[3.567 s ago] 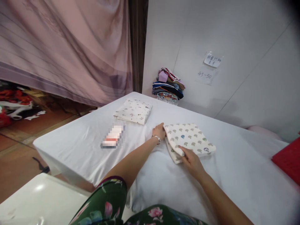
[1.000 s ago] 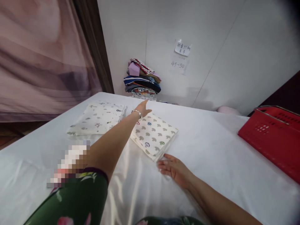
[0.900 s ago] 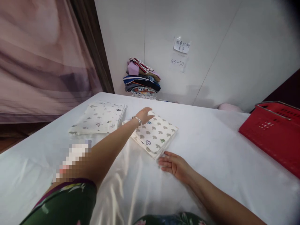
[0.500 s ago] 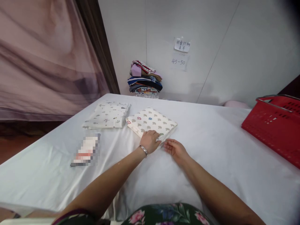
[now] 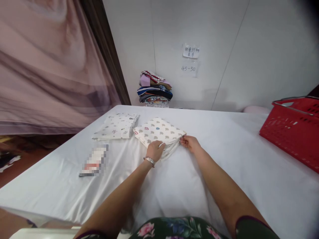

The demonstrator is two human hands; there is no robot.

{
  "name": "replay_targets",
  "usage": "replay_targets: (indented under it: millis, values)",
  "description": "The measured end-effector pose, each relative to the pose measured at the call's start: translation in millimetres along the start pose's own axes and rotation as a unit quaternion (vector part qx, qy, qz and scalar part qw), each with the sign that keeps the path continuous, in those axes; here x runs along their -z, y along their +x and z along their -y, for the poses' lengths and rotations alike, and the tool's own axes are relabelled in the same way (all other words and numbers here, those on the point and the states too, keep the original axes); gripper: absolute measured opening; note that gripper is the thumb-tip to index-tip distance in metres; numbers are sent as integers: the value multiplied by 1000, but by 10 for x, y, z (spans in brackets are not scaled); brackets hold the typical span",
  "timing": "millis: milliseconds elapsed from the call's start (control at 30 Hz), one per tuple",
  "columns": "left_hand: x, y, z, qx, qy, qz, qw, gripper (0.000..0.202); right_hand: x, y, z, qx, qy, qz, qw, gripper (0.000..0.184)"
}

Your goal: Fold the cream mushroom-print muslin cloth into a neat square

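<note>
And the right hand (image 5: 189, 143), beside the near corner half a second ago, now pinches the right corner of the mushroom-print cloth (image 5: 161, 129), folded on the white table (image 5: 224, 142); left hand (image 5: 155, 151) rests on its near edge, grip unclear.

folded cloths (image 5: 160, 129) on white-covered table (image 5: 229, 149)
</note>
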State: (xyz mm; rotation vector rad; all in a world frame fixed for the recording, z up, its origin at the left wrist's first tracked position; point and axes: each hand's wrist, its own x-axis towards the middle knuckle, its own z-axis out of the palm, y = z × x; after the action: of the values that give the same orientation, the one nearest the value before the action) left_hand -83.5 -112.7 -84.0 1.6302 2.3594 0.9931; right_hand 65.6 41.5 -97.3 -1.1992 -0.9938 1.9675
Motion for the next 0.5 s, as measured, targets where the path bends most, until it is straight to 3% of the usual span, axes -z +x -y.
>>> replay_targets:
  millis: [133,500]
  values:
    - [-16,-1,1,29,-18,-19,999,25,-75,128,27,10,-23,-9,1000,13]
    - [-72,-63,-3,-18,-5,-44,999,26,-71,250,-9,20,-94,5,995,10]
